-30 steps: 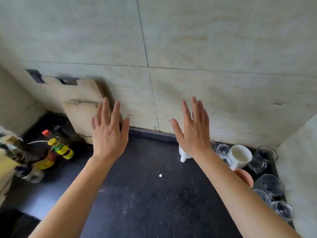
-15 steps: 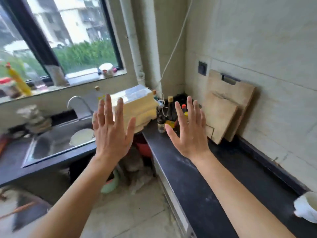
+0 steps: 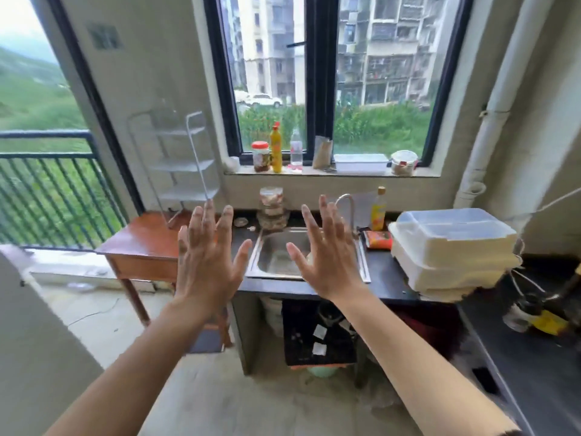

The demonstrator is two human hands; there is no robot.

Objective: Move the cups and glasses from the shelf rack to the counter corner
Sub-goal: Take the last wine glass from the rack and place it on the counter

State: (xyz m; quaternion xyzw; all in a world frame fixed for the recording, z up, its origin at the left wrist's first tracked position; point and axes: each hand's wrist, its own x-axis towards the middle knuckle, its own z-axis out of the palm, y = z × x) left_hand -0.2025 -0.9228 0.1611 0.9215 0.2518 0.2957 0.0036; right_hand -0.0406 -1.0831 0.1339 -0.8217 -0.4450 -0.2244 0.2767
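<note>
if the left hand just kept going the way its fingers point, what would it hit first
Probably the white shelf rack standing on the wooden table. The left hand is open, fingers aimed up and forward at its lower shelves, with nothing visibly between. Depth is hard to judge.

White shelf rack [image 3: 185, 165], reddish-brown table [image 3: 141, 243], black counter [image 3: 382, 278], steel-grey sink [image 3: 276, 256], yellow bottle [image 3: 276, 147].

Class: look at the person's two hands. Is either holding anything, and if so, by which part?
Nothing is held. The left hand and right hand are both open, fingers spread, empty in the air.
</note>
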